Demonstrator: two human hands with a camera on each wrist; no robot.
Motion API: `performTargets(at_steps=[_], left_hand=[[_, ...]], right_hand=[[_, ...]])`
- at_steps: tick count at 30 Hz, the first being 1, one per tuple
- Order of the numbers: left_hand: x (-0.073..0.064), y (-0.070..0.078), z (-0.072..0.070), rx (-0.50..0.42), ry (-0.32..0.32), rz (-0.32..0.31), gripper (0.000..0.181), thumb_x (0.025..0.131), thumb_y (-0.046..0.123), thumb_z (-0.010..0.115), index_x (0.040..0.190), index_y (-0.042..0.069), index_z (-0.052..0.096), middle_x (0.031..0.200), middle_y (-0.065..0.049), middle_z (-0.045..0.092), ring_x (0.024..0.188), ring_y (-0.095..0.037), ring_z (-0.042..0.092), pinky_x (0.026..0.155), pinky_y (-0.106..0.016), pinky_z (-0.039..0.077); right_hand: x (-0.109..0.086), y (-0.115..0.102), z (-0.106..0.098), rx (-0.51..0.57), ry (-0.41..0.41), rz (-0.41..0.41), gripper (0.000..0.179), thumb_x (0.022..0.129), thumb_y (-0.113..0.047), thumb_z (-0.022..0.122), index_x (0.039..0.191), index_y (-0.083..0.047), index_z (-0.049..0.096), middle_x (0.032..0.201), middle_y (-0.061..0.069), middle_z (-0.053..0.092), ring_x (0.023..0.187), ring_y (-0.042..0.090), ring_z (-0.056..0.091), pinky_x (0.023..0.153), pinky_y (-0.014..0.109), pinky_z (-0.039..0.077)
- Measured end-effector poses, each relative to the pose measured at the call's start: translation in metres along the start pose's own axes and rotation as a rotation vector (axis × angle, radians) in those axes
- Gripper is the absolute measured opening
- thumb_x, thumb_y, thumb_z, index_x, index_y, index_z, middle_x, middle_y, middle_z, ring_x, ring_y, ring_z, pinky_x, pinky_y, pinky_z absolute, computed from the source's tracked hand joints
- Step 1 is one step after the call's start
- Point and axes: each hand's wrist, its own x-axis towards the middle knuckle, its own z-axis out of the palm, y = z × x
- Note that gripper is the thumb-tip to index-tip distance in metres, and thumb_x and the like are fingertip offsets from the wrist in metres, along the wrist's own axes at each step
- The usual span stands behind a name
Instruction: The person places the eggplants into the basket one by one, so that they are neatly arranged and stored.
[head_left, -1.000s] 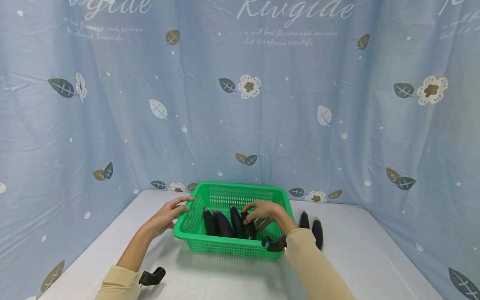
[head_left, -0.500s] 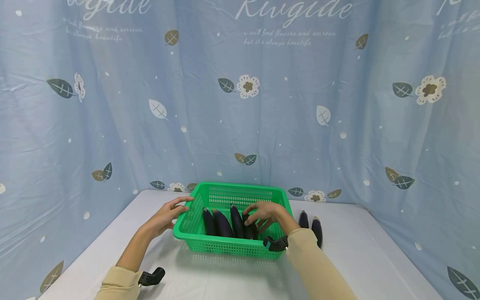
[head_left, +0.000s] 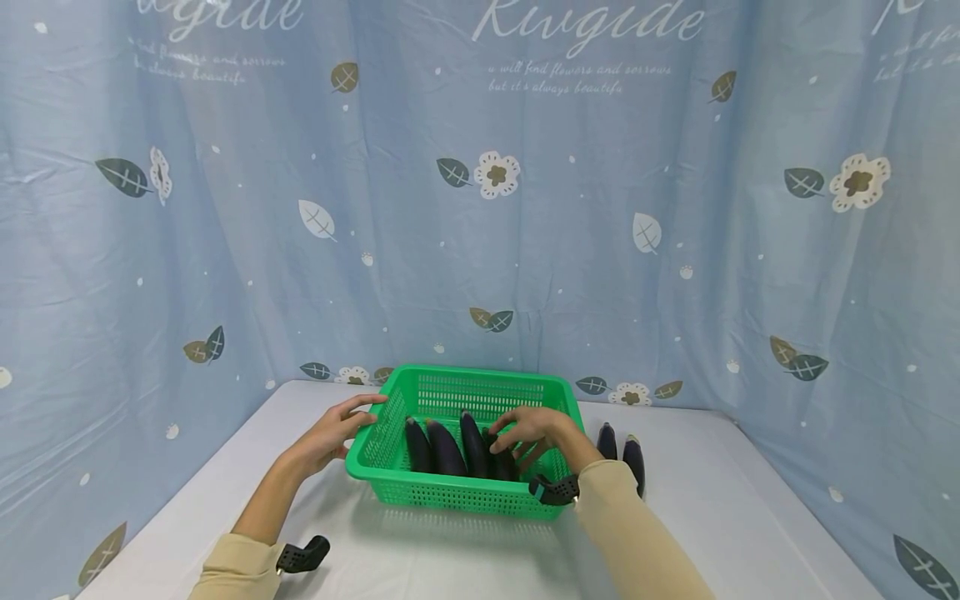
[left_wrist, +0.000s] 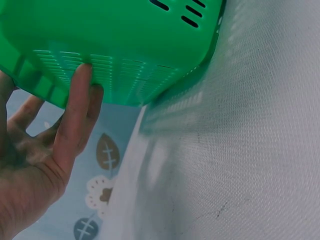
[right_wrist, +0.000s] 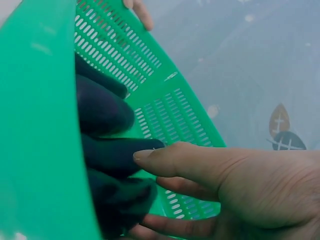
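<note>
A green slotted plastic basket [head_left: 465, 497] stands on the table with several dark purple eggplants [head_left: 446, 450] lying side by side inside. At its left end my left hand [head_left: 333, 432] holds the rim; the left wrist view shows fingers [left_wrist: 75, 107] against the outer wall. My right hand [head_left: 534, 429] reaches into the basket from the right, thumb and fingers around the rightmost eggplant [head_left: 504, 465]. In the right wrist view the thumb [right_wrist: 170, 157] lies over the tip of the neighbouring eggplant [right_wrist: 112, 155], with the other fingers by the lowest eggplant [right_wrist: 125, 197].
Two more eggplants [head_left: 634, 462] lie on the white table [head_left: 720, 500] right of the basket, partly behind the right forearm. A blue patterned curtain [head_left: 480, 250] hangs around the back and sides. Black wrist cameras [head_left: 303, 554] are strapped to both wrists.
My right hand has shifted slightly right and toward me, and the rightmost eggplant's near end has moved a little right with it. My left hand stays at the rim.
</note>
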Motion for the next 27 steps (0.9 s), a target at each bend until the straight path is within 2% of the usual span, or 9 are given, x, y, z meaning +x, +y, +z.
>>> performTargets(at_steps=[8, 13, 17, 22, 27], left_hand=[[0.0025, 0.0004, 0.0000, 0.005, -0.002, -0.003, 0.054, 0.100, 0.036, 0.056, 0.149, 0.022, 0.039, 0.145, -0.023, 0.046, 0.113, -0.024, 0.065, 0.069, -0.049, 0.060], [0.0028, 0.0013, -0.0005, 0.008, 0.002, -0.018, 0.053, 0.100, 0.036, 0.056, 0.149, 0.024, 0.039, 0.145, -0.021, 0.047, 0.112, -0.022, 0.066, 0.069, -0.049, 0.060], [0.0024, 0.0016, -0.0002, 0.003, 0.004, -0.011, 0.054, 0.100, 0.037, 0.056, 0.149, 0.023, 0.039, 0.144, -0.022, 0.047, 0.112, -0.024, 0.065, 0.069, -0.049, 0.060], [0.0024, 0.0006, 0.0006, 0.005, 0.010, -0.013, 0.054, 0.100, 0.037, 0.057, 0.149, 0.022, 0.040, 0.145, -0.022, 0.046, 0.115, -0.025, 0.064, 0.070, -0.049, 0.060], [0.0033, -0.0003, -0.0002, 0.005, 0.007, -0.020, 0.053, 0.100, 0.035, 0.055, 0.149, 0.022, 0.039, 0.144, -0.022, 0.047, 0.114, -0.024, 0.065, 0.070, -0.049, 0.060]], right_hand=[[-0.0003, 0.0008, -0.0021, 0.012, 0.012, 0.004, 0.051, 0.087, -0.021, 0.075, 0.133, -0.008, 0.058, 0.112, 0.016, 0.059, 0.097, 0.029, 0.064, 0.077, 0.044, 0.060], [-0.0013, 0.0010, -0.0040, 0.050, 0.005, -0.005, 0.051, 0.088, -0.018, 0.074, 0.135, -0.005, 0.056, 0.102, 0.019, 0.061, 0.097, 0.036, 0.065, 0.078, 0.045, 0.060], [-0.0020, 0.0017, -0.0052, 0.055, -0.002, -0.015, 0.053, 0.089, -0.018, 0.073, 0.136, -0.004, 0.055, 0.095, 0.018, 0.063, 0.094, 0.036, 0.065, 0.077, 0.044, 0.060], [-0.0033, 0.0024, -0.0066, 0.060, -0.011, -0.017, 0.053, 0.089, -0.018, 0.073, 0.136, -0.003, 0.054, 0.096, 0.019, 0.064, 0.088, 0.031, 0.066, 0.077, 0.044, 0.060], [-0.0043, 0.0026, -0.0086, 0.058, -0.010, -0.017, 0.054, 0.088, -0.019, 0.074, 0.136, -0.004, 0.054, 0.100, 0.020, 0.065, 0.092, 0.035, 0.068, 0.079, 0.046, 0.059]])
